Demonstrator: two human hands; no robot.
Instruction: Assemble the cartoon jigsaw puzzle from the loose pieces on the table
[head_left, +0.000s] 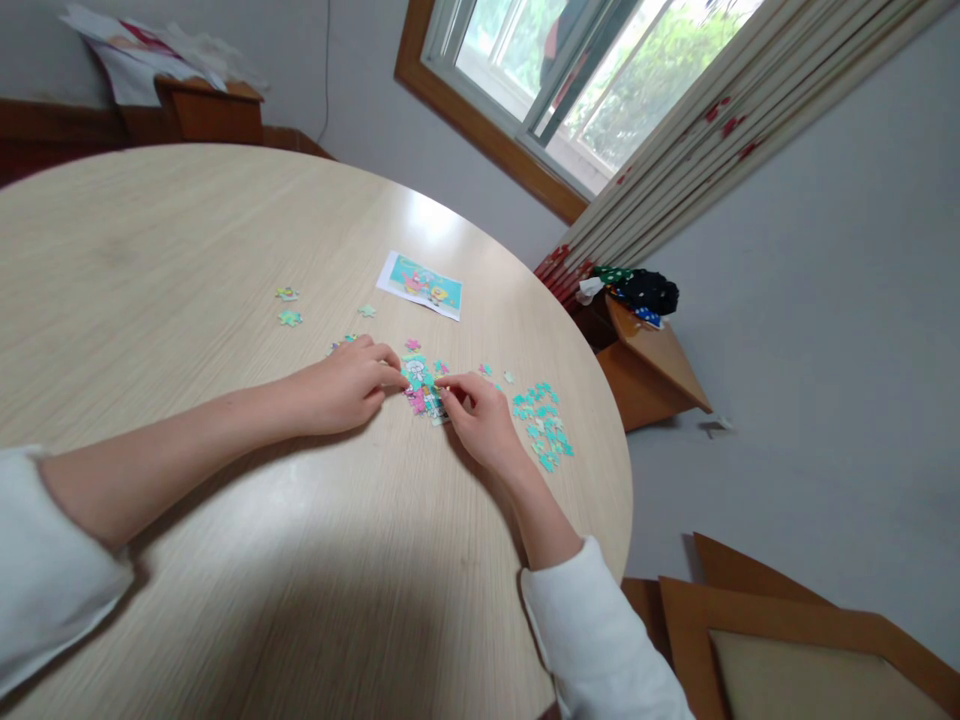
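A small joined patch of jigsaw pieces in teal, pink and white lies on the round wooden table. My left hand rests curled on the table, its fingertips pressed against the patch's left edge. My right hand lies to the right of the patch, fingers bent and pinched on a piece at its right edge. A heap of loose teal pieces lies just right of my right hand. The picture card lies beyond the patch.
Loose pieces lie scattered to the far left of the hands. The table's edge curves close on the right. Past it stand a wooden stand with dark cloth, curtains, a window, and a chair at lower right.
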